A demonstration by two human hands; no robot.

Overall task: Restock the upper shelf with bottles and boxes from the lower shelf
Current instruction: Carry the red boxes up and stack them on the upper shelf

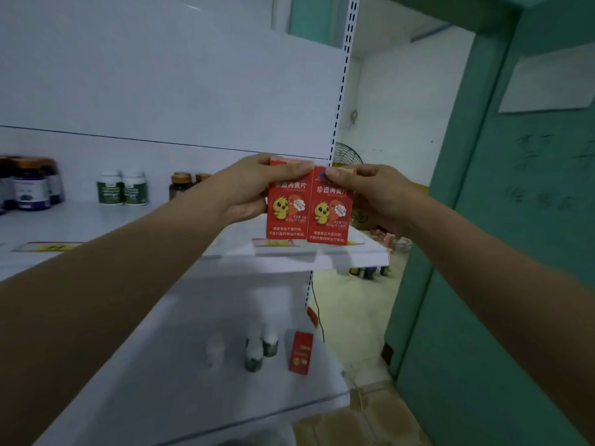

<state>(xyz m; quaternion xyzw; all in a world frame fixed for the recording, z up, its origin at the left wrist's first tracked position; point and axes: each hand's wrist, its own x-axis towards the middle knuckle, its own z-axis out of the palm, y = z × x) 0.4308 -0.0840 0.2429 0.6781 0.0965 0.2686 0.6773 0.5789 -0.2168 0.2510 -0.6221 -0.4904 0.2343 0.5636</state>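
Closest in view, the lower shelf carries a single red box standing upright near its right end. Just left of it are two green-labelled bottles with white caps, and a blurred white bottle stands a little further left.

Above that, both forearms reach up to the front right part of the upper shelf. The left hand grips the left red box near its top, thumb across the front face and fingers curled behind. The right hand holds the right red box the same way, thumb on the upper front corner and fingers wrapped round the far side. The two boxes are upright and side by side with their edges touching, each printed with a yellow chick and Chinese text. Their lower ends are at the shelf's front edge; whether they rest on it I cannot tell.

Further back on the upper shelf, well left of the hands, stand amber bottles with gold caps, then a pair of white-capped bottles with green labels, then a cluster of dark bottles with purple labels at the far left. A price label strip lies along the shelf's front edge.

Beyond the slotted shelf upright, a fan shows, and a teal door fills the right side.
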